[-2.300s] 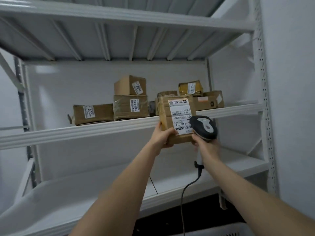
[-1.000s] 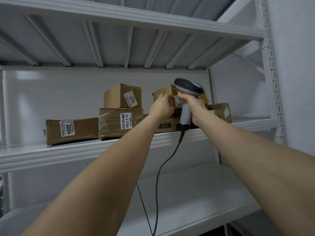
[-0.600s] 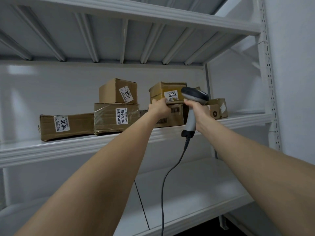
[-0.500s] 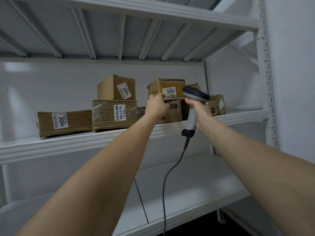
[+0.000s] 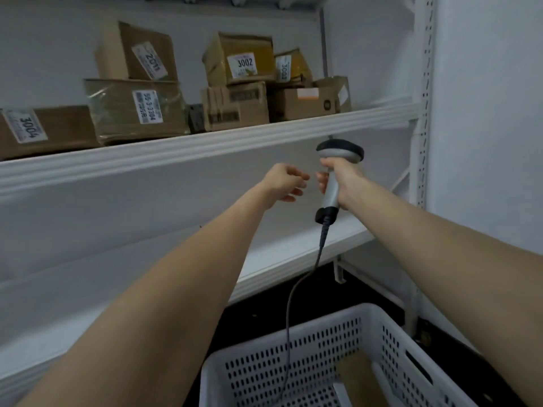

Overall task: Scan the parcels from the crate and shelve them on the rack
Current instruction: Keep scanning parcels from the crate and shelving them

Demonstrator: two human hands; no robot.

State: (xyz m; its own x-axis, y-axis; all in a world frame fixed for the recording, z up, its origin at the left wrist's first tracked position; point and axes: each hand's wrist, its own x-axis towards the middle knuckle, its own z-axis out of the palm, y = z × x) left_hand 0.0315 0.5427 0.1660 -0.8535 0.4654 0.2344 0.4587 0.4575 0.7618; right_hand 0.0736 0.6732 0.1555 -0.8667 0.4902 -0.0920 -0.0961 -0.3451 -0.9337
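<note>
Below the upper shelf's front edge (image 5: 205,145), both hands hang in the open bay above the lower shelf (image 5: 293,245). Left hand (image 5: 283,183) is empty, fingers loosely curled. Right hand (image 5: 343,179) grips the scanner (image 5: 339,151), its cable (image 5: 289,312) trailing into the crate (image 5: 282,330). Shelved parcels (image 5: 239,58) crowd the upper lip. A brown parcel (image 5: 355,374) lies in the crate.

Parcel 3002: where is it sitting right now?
In the head view, parcel 3002 sits upper middle on the shelf, stacked on a brown box, with parcel 3003 just to its right.
</note>
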